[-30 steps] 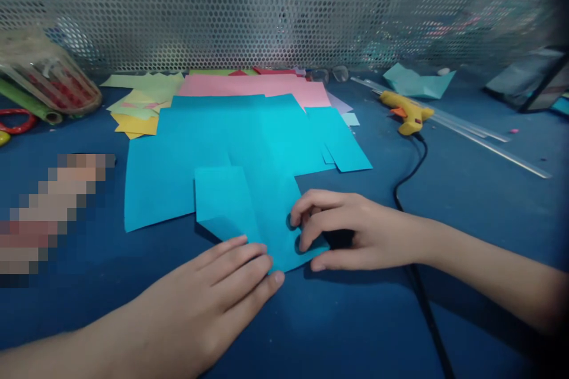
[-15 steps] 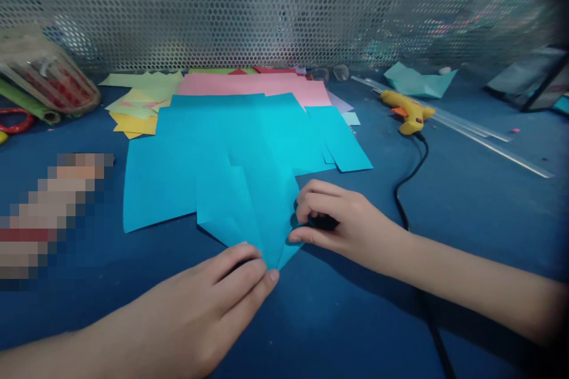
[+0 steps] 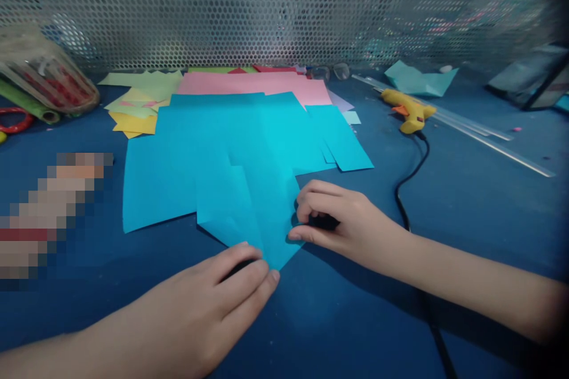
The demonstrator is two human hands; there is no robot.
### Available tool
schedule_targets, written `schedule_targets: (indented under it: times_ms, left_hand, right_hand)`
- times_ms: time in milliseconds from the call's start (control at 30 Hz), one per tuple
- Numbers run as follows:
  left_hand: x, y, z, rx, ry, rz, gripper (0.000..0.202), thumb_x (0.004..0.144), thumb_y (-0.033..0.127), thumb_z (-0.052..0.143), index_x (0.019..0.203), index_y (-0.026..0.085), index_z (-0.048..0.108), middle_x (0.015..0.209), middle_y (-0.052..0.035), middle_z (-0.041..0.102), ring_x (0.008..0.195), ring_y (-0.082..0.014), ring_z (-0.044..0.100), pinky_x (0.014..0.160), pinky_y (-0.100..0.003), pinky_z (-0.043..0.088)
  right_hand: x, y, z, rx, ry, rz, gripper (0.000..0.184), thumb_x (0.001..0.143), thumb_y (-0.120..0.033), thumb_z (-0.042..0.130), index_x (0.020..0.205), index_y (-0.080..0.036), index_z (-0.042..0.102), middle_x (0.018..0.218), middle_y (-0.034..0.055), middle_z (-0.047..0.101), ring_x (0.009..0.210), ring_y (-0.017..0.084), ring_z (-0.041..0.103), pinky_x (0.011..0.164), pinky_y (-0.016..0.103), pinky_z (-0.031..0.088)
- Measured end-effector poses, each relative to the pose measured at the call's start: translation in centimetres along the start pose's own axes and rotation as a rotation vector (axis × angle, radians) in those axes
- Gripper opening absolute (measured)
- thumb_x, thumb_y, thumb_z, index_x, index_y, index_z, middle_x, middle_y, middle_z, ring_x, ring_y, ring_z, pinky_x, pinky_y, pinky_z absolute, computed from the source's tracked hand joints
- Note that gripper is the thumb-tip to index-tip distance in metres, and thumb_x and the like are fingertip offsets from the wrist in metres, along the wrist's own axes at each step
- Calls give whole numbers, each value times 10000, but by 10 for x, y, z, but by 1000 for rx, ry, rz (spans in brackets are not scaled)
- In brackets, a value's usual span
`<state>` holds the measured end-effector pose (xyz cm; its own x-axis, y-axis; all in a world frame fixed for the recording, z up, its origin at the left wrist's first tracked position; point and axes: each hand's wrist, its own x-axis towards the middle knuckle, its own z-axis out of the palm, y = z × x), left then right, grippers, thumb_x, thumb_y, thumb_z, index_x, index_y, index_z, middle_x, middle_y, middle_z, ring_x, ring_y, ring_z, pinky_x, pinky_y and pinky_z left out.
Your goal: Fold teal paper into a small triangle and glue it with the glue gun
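My half-curled left grip (image 3: 213,296) and right grip (image 3: 344,219) touch edges of the blue paper (image 3: 267,201), pinched or not I can't tell; light, crease-prone, it likely wants gentle edge holds.

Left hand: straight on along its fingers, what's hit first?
The pointed near end of the folded cyan paper, right at the left hand's fingertips. Past that, the line seems to run toward the right hand's thumb, though height above the table is hard to judge.
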<state>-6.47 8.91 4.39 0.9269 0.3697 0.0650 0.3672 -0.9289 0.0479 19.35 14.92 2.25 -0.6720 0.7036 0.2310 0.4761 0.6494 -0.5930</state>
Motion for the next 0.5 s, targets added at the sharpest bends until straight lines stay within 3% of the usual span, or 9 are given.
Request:
schedule_targets:
  times_ms: [200,500]
  left_hand:
    - [3,-1,0,8,96,16,402,1021,143,321,1237,130,660,1203,-39,712,1119,-220,605,1071,-330,425]
    - [0,-2,0,39,132,30,438,1025,142,278,1209,132,675,1189,-36,713,1123,-221,568,1068,-319,397]
  right_hand:
    - [0,1,1,4,-1,7,245,958,-311,601,759,-192,523,806,36,566,731,144,548,629,258,453]
    - [1,-1,1,32,-3,25,233,942,-265,626,745,-195,525,801,32,580,744,145,556,640,258,453]
